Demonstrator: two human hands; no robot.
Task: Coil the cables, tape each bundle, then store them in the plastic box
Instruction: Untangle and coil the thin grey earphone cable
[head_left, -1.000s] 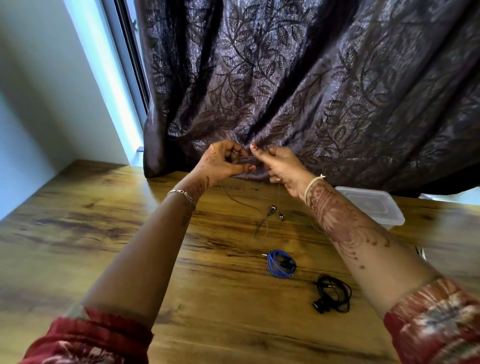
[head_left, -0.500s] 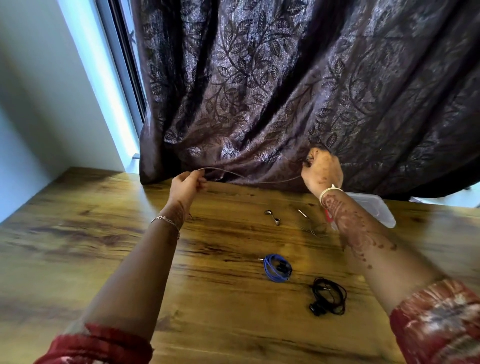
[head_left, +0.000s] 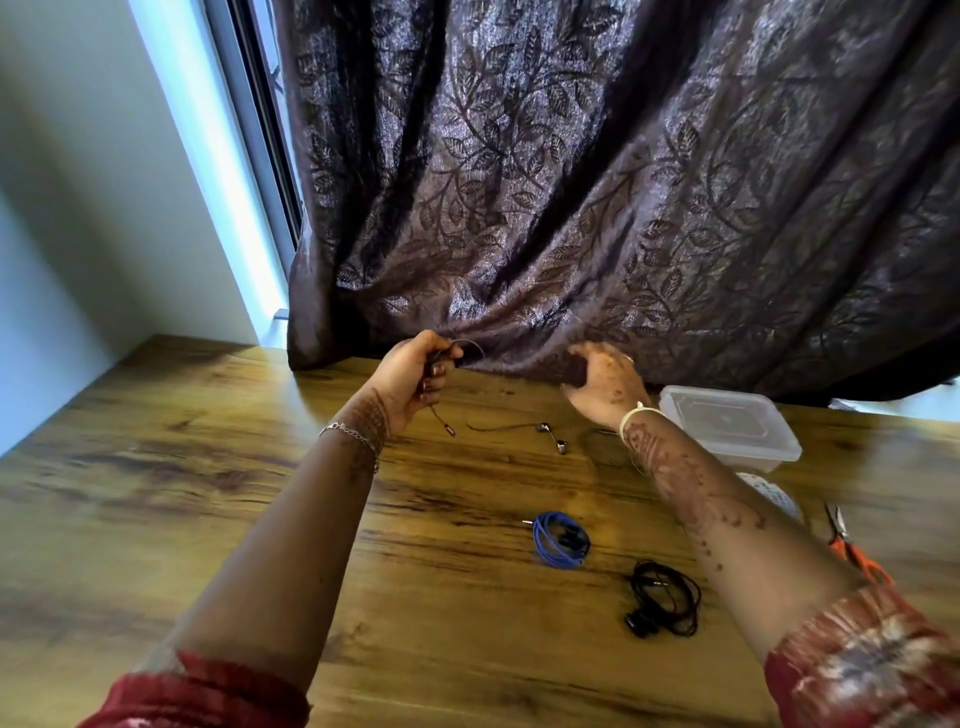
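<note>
My left hand (head_left: 415, 371) grips a thin grey earphone cable (head_left: 503, 427) above the far part of the wooden table (head_left: 208, 493). A loop of the cable arches from my fist and its plug end hangs below it. The cable's two metal earbuds lie on the table between my hands. My right hand (head_left: 605, 382) hovers near the curtain with fingers spread; whether it pinches the thin cable I cannot tell. A coiled blue cable (head_left: 561, 540) and a coiled black cable (head_left: 662, 597) lie nearer me. The clear plastic box (head_left: 727, 423) stands lidded at the right.
A dark leaf-patterned curtain (head_left: 623, 208) hangs down to the table's far edge. Orange-handled scissors (head_left: 852, 545) lie at the right edge, with a white roll (head_left: 774, 493) partly hidden behind my right forearm. A window frame and pale wall are at the left.
My hands were spread apart with the cable stretched between them; now they are closer together. My left hand has turned and holds a loop of the cable.
</note>
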